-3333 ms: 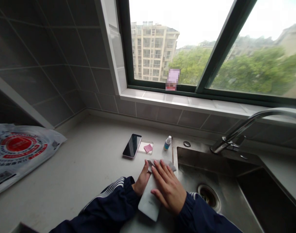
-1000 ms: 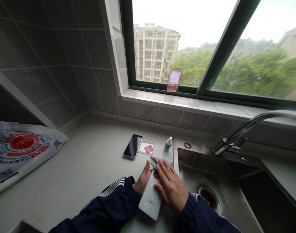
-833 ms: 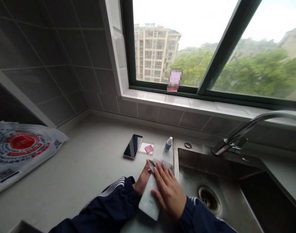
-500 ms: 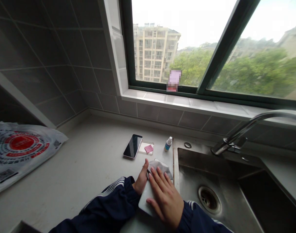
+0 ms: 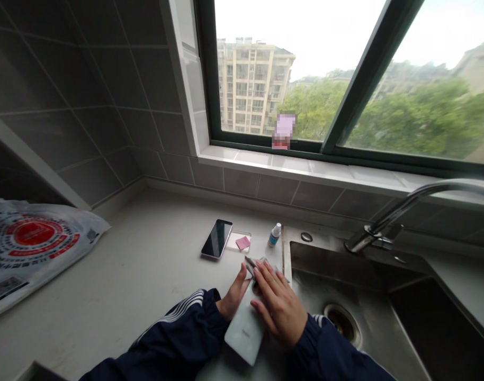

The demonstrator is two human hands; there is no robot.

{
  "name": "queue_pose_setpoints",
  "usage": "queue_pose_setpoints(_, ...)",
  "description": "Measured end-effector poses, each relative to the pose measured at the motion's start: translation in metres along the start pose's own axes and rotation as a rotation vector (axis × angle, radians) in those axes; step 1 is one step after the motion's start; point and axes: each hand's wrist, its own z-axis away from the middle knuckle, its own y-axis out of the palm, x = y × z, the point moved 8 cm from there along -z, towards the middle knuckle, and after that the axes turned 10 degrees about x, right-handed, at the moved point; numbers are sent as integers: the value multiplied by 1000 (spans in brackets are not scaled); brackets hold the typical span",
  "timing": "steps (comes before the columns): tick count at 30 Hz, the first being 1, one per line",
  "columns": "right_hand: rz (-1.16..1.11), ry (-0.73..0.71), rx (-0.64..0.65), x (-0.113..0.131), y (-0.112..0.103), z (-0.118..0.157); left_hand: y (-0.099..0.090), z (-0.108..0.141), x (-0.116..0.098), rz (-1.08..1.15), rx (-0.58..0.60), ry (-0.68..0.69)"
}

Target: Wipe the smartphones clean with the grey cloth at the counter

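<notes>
My left hand (image 5: 233, 295) grips a pale, whitish smartphone (image 5: 245, 334) along its left edge, thumb pointing up, with the phone's back facing me. My right hand (image 5: 280, 304) lies over the phone's upper part, its fingers pressing a thin grey cloth (image 5: 250, 265) against it near the camera end. The cloth is bunched, and most of it is hidden under the fingers. Beyond my hands a second smartphone (image 5: 217, 239) with a dark screen lies on the counter. Beside it is a clear phone case (image 5: 234, 246) with a small pink folded piece (image 5: 243, 243) on it.
A small spray bottle (image 5: 274, 235) stands close to the left rim of the steel sink (image 5: 305, 280). The chrome faucet (image 5: 379, 227) arches over the sink's right side. On the left of the counter (image 5: 146, 248) lies a printed white plastic bag (image 5: 39, 238).
My right hand has slid slightly up and to the right with the cloth, uncovering more of the phone's lower back. My left hand keeps its grip on the phone.
</notes>
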Motion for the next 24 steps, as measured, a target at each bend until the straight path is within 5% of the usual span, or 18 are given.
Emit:
queue_pose_setpoints(7,4,47,-33,-3,1,3,11,-1,-4,3,117,13)
queue_pose_setpoints(17,-155,111,-116,-18,-13,4,5,2,3,-46,67,-81)
queue_pose_setpoints(24,-159,17,-36,-9,-8,0,15,4,1,-66,70,-71)
